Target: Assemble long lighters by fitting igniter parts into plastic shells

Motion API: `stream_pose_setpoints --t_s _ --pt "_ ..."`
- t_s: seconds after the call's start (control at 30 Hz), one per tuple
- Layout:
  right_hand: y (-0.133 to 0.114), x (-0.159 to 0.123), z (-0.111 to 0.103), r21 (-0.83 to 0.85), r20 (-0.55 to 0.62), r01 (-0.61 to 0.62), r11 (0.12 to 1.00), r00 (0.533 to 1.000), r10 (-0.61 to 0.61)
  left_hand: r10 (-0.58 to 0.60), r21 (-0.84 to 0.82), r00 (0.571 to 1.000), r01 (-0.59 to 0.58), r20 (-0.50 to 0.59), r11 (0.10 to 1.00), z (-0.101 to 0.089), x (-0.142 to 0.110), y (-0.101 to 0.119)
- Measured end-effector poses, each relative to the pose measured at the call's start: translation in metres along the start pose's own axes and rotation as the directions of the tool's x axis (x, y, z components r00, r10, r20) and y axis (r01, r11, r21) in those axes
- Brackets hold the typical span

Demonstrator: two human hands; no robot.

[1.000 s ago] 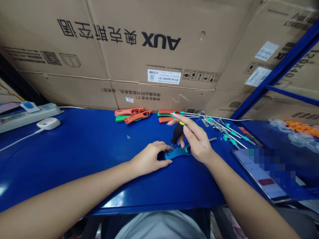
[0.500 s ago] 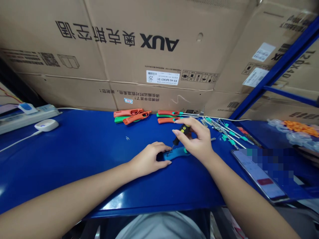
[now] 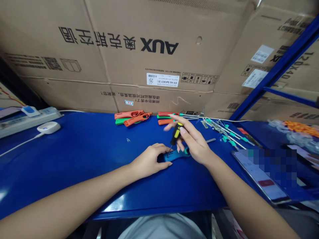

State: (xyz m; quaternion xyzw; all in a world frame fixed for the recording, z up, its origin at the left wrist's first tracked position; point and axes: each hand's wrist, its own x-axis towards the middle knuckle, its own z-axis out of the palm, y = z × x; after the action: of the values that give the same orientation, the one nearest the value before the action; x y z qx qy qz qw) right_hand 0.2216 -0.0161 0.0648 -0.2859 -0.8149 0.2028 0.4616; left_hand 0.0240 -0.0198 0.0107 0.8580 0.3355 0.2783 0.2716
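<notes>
A blue long-nosed lighter [image 3: 175, 155] lies on the table, its metal tube pointing right. My left hand [image 3: 149, 161] grips its handle end between thumb and fingers. My right hand [image 3: 195, 142] holds a black and yellow screwdriver [image 3: 176, 133] between thumb and fingers, some fingertips raised. The screwdriver stands tilted, its tip down at the lighter's handle near my left fingertips. Part of the lighter is hidden behind my right hand.
Orange and green lighter shells [image 3: 137, 118] lie at the back, beside lighters with metal tubes [image 3: 166, 114]. Metal tubes with green parts [image 3: 230, 133] are piled right. A phone [image 3: 256, 176], power strip [image 3: 30, 122] and white device [image 3: 48, 127] rest around the blue table [image 3: 82, 142]. Cardboard [image 3: 112, 66] stands behind.
The fingers of my right hand have shifted around the screwdriver's handle, with the index finger now stretched out. My left hand keeps its hold on the lighter. The view has tilted slightly.
</notes>
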Motion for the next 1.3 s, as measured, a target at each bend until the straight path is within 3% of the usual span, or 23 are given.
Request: stream_pose_setpoints --t_s 0.07,0.17,0.23,0.33,0.4,0.5,0.57,0.67,0.77,0.83,0.97,1.03,1.1,1.17,1.3 --pt "0.001 0.001 -0.001 -0.003 -0.028 0.006 1.0 1.0 -0.006 -0.003 0.004 1.0 0.003 -0.005 1.0 0.0 0.0 0.0" --pt "0.004 0.001 -0.004 -0.236 -0.152 0.105 0.966 0.978 -0.143 0.0 0.009 1.0 0.0 -0.013 1.0 0.0 0.001 0.0" --pt "0.005 0.002 -0.006 -0.25 -0.096 0.124 0.96 0.984 -0.152 -0.007 0.004 1.0 0.007 -0.005 1.0 0.0 0.001 -0.001" --pt "0.003 0.002 -0.006 -0.067 0.04 0.039 0.997 0.999 -0.037 -0.016 -0.011 1.0 0.016 0.004 1.0 0.001 0.001 -0.001" --pt "0.001 0.002 -0.006 -0.082 -0.004 0.037 0.996 0.999 -0.038 -0.008 -0.01 1.0 0.008 -0.003 1.0 0.001 0.001 -0.001" --pt "-0.003 0.001 -0.007 -0.308 -0.127 0.117 0.944 0.979 -0.162 0.005 -0.001 1.0 -0.005 -0.016 1.0 0.002 0.001 -0.002" --pt "-0.006 0.0 -0.008 -0.32 -0.093 0.128 0.939 0.982 -0.165 0.009 -0.002 1.0 -0.009 -0.011 1.0 0.002 0.001 -0.002" --pt "-0.01 0.001 -0.008 -0.185 -0.017 0.111 0.976 0.993 -0.116 0.011 0.002 1.0 -0.011 -0.013 1.0 0.002 0.001 -0.001" --pt "-0.011 0.001 -0.008 -0.319 -0.122 0.179 0.931 0.966 -0.228 0.016 0.033 0.999 -0.015 -0.03 0.999 0.002 0.001 -0.001" --pt "-0.011 0.0 -0.008 -0.406 -0.126 0.198 0.892 0.955 -0.269 0.022 0.039 0.999 -0.021 -0.033 0.999 0.002 0.001 -0.001" --pt "-0.012 0.0 -0.005 -0.188 0.03 0.08 0.979 0.997 -0.076 0.026 0.01 0.999 -0.025 -0.029 1.0 0.003 0.001 -0.002" --pt "-0.012 0.0 -0.003 -0.175 -0.022 0.049 0.983 0.998 -0.053 0.02 0.013 1.0 -0.019 -0.024 1.0 0.003 0.001 -0.002" --pt "-0.01 0.0 -0.003 -0.292 -0.14 0.069 0.954 0.984 -0.114 0.011 0.025 1.0 -0.011 -0.026 1.0 0.003 0.001 -0.002" --pt "-0.01 0.0 -0.004 -0.358 -0.164 0.081 0.93 0.975 -0.148 0.009 0.026 1.0 -0.008 -0.028 1.0 0.002 0.001 -0.002" --pt "-0.01 0.001 -0.004 -0.095 0.037 0.013 0.995 0.999 -0.01 0.012 0.008 1.0 -0.012 -0.024 1.0 0.002 0.001 -0.001"
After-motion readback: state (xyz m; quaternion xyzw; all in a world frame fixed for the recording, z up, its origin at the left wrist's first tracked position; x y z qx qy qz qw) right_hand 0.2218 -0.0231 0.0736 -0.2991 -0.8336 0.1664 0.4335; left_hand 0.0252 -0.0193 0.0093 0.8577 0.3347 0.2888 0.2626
